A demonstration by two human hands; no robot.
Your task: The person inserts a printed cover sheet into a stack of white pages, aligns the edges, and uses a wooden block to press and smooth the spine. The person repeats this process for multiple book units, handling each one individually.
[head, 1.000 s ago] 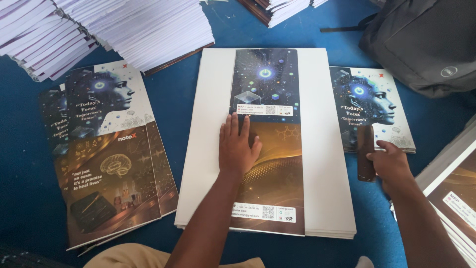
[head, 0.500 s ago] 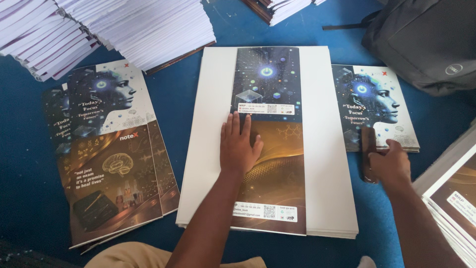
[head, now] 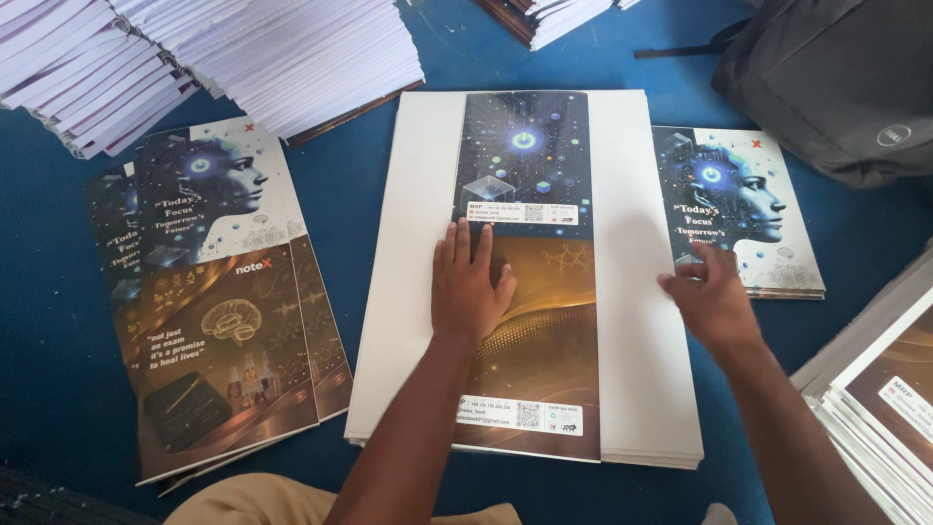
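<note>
My left hand [head: 471, 287] lies flat, fingers together, on a long printed cover sheet [head: 530, 156], dark blue above and gold-brown below. That sheet lies along the middle of a stack of white sheets [head: 413, 243]. My right hand [head: 714, 306] hovers palm down over the white stack's right edge, fingers pointing left. It is slightly blurred, and whether anything is under it is hidden. Just beyond it lies a small stack of printed covers [head: 748, 185] showing a profile head.
More printed covers [head: 214, 321] are fanned out at the left on the blue floor [head: 49, 292]. Tall piles of white paper [head: 282, 53] stand at the back left. A dark backpack [head: 826, 87] sits at the back right. Another stack of sheets [head: 880, 389] lies at the right edge.
My right hand has moved left from beside the right cover stack onto the white stack's edge. The dark brown object it rested on is no longer visible. My left hand has stayed put.
</note>
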